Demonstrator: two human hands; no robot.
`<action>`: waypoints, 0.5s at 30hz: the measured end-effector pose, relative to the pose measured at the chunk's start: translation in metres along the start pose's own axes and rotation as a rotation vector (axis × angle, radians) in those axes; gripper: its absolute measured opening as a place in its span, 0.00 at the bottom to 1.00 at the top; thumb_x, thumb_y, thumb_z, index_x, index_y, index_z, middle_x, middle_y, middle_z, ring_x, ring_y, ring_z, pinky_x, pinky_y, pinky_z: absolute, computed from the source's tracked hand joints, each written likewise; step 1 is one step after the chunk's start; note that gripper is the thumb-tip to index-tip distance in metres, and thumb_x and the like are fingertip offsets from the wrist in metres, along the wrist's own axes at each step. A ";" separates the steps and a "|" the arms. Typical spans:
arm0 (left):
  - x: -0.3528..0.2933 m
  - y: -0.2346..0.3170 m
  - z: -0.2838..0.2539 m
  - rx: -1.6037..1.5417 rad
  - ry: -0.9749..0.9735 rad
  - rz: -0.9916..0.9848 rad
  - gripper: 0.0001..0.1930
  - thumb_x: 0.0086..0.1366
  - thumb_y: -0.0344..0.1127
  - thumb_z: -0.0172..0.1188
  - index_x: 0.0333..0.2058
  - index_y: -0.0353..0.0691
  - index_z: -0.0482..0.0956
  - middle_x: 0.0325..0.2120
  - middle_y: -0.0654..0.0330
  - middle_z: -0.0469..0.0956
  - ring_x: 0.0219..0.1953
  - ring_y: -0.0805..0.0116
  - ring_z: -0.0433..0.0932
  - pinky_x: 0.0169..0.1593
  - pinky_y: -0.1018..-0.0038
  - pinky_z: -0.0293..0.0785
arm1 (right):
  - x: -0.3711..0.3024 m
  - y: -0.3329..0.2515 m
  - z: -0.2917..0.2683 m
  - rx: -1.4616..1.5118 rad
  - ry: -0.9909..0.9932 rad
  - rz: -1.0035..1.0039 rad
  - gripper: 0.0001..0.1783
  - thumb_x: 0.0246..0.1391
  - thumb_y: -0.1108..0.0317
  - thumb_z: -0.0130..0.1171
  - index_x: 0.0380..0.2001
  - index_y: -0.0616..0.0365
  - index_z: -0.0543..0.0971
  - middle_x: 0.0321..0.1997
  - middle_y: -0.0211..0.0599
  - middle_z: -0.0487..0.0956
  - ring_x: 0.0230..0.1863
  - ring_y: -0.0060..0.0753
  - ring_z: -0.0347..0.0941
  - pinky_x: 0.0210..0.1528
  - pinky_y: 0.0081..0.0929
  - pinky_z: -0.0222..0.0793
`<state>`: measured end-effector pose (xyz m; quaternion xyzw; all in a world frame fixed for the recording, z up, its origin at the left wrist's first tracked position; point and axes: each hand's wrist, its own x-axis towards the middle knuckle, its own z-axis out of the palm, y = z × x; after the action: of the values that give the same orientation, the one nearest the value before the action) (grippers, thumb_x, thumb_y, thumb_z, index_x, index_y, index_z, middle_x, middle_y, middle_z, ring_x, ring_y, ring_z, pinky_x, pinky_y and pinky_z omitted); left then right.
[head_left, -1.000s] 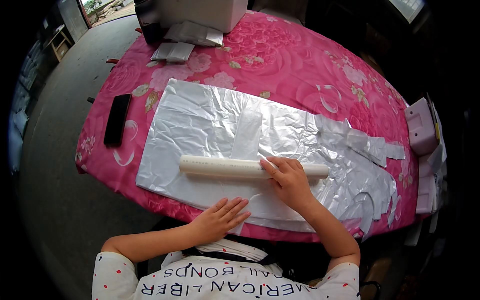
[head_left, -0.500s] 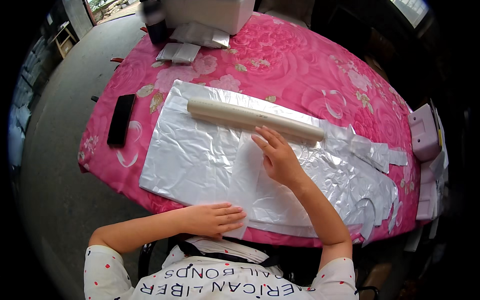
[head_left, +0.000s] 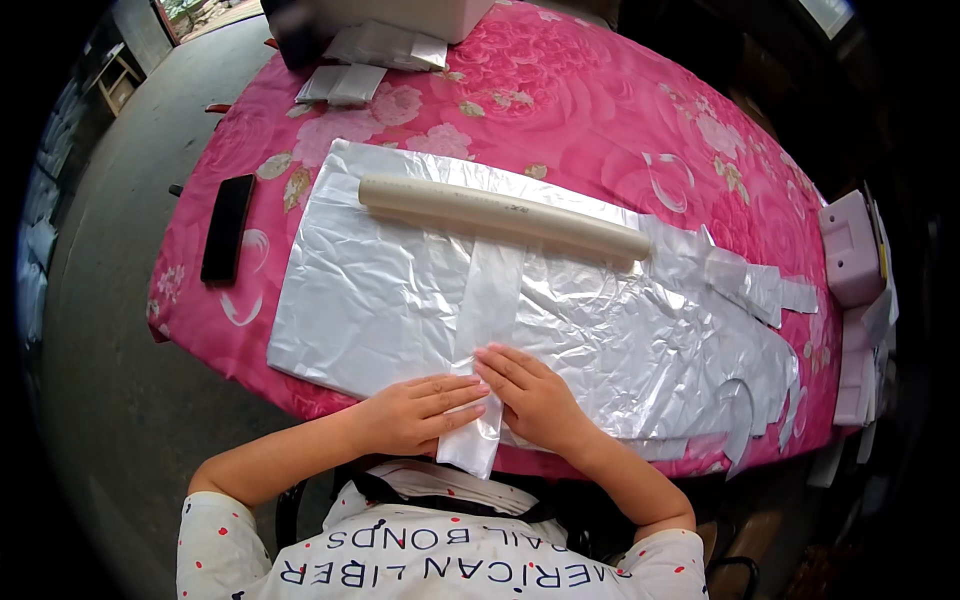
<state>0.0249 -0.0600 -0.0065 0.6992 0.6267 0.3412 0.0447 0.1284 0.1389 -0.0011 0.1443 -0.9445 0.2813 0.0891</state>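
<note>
A narrow plastic strip [head_left: 490,292] is laid crosswise over the stacked plastic sheets [head_left: 370,285], its near end projecting past their edge. Both the left hand [head_left: 412,412] and the right hand [head_left: 535,398] are placed upon it, unclosed, fingers extended; beyond, a white pipe [head_left: 500,214] is positioned across the sheets.

On the pink floral-covered table [head_left: 580,90], a black phone [head_left: 228,229] lies at nine o'clock; flat silvery packets [head_left: 355,84] sit at eleven, near a white box [head_left: 410,18]; a pale pink container [head_left: 848,250] is at three.
</note>
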 end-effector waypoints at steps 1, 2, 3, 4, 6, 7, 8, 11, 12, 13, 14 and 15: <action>0.005 -0.002 -0.002 0.102 -0.017 -0.049 0.23 0.51 0.31 0.56 0.49 0.34 0.71 0.52 0.52 0.69 0.54 0.59 0.69 0.57 0.66 0.64 | -0.001 0.001 0.003 -0.042 0.034 -0.003 0.24 0.38 0.79 0.55 0.45 0.61 0.73 0.52 0.39 0.72 0.55 0.41 0.66 0.54 0.33 0.65; 0.008 -0.002 -0.003 0.205 -0.035 -0.098 0.23 0.51 0.32 0.57 0.48 0.34 0.71 0.52 0.53 0.69 0.54 0.59 0.69 0.57 0.66 0.64 | -0.003 0.001 0.005 -0.084 0.069 -0.006 0.23 0.38 0.78 0.56 0.44 0.61 0.74 0.51 0.39 0.73 0.53 0.40 0.68 0.53 0.33 0.66; 0.007 -0.005 0.002 0.233 -0.014 -0.125 0.22 0.51 0.32 0.56 0.48 0.36 0.71 0.50 0.53 0.71 0.53 0.60 0.69 0.56 0.65 0.64 | -0.003 0.000 0.004 -0.104 0.074 -0.011 0.22 0.38 0.77 0.56 0.43 0.61 0.75 0.50 0.39 0.73 0.52 0.39 0.68 0.52 0.32 0.66; 0.007 -0.006 0.004 0.259 -0.008 -0.131 0.23 0.51 0.32 0.56 0.48 0.36 0.72 0.49 0.53 0.71 0.52 0.60 0.70 0.55 0.65 0.65 | -0.004 0.000 0.003 -0.124 0.080 -0.016 0.21 0.39 0.76 0.55 0.43 0.62 0.75 0.49 0.39 0.73 0.51 0.38 0.69 0.51 0.32 0.66; 0.008 -0.008 0.006 0.304 0.006 -0.139 0.23 0.50 0.32 0.57 0.47 0.36 0.72 0.47 0.55 0.73 0.50 0.61 0.72 0.53 0.66 0.67 | -0.005 0.000 0.001 -0.147 0.100 -0.024 0.20 0.39 0.74 0.56 0.41 0.61 0.76 0.47 0.37 0.74 0.48 0.36 0.70 0.47 0.31 0.68; 0.009 -0.009 0.006 0.275 0.026 -0.158 0.23 0.50 0.32 0.57 0.48 0.35 0.72 0.46 0.55 0.73 0.48 0.60 0.73 0.51 0.66 0.68 | -0.005 0.002 0.000 -0.150 0.114 -0.027 0.20 0.38 0.74 0.58 0.40 0.59 0.77 0.45 0.36 0.75 0.45 0.36 0.71 0.45 0.30 0.69; 0.009 -0.009 0.007 0.245 0.047 -0.177 0.23 0.51 0.31 0.58 0.48 0.35 0.72 0.45 0.55 0.74 0.46 0.59 0.74 0.50 0.66 0.69 | -0.005 0.002 -0.001 -0.152 0.128 -0.031 0.20 0.37 0.74 0.60 0.39 0.57 0.78 0.44 0.35 0.76 0.43 0.35 0.72 0.42 0.30 0.71; 0.019 -0.008 0.003 0.037 0.139 -0.364 0.22 0.52 0.30 0.58 0.48 0.34 0.71 0.42 0.54 0.75 0.40 0.57 0.76 0.45 0.66 0.71 | 0.002 0.007 -0.005 -0.008 0.149 0.055 0.14 0.43 0.73 0.56 0.38 0.60 0.78 0.34 0.36 0.78 0.34 0.29 0.74 0.34 0.25 0.70; 0.023 -0.008 0.000 -0.055 0.177 -0.442 0.22 0.52 0.29 0.58 0.48 0.33 0.71 0.41 0.53 0.76 0.38 0.55 0.77 0.43 0.66 0.71 | 0.006 0.008 -0.008 0.176 0.117 0.265 0.12 0.45 0.72 0.56 0.36 0.60 0.79 0.30 0.36 0.78 0.30 0.27 0.74 0.31 0.24 0.70; 0.027 -0.008 -0.005 -0.071 0.118 -0.542 0.23 0.55 0.29 0.57 0.51 0.33 0.69 0.43 0.49 0.75 0.35 0.53 0.77 0.41 0.65 0.72 | 0.012 0.011 -0.011 0.360 0.084 0.474 0.11 0.47 0.71 0.55 0.35 0.60 0.79 0.27 0.36 0.78 0.26 0.26 0.74 0.29 0.23 0.70; 0.033 -0.007 -0.008 -0.195 0.166 -0.660 0.24 0.55 0.29 0.56 0.52 0.33 0.67 0.45 0.48 0.73 0.38 0.52 0.76 0.43 0.65 0.71 | 0.018 0.014 -0.014 0.544 0.048 0.681 0.09 0.49 0.71 0.55 0.34 0.61 0.80 0.24 0.37 0.78 0.22 0.25 0.74 0.27 0.21 0.69; 0.041 -0.005 -0.011 -0.318 0.215 -0.780 0.26 0.55 0.30 0.56 0.53 0.33 0.65 0.47 0.47 0.71 0.41 0.51 0.75 0.45 0.64 0.70 | 0.027 0.017 -0.019 0.520 0.027 0.699 0.11 0.53 0.68 0.53 0.29 0.64 0.80 0.19 0.38 0.78 0.17 0.23 0.72 0.23 0.20 0.68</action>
<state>0.0143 -0.0263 0.0167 0.3551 0.7847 0.4618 0.2117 0.0995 0.1571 0.0120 -0.1703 -0.8330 0.5251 -0.0384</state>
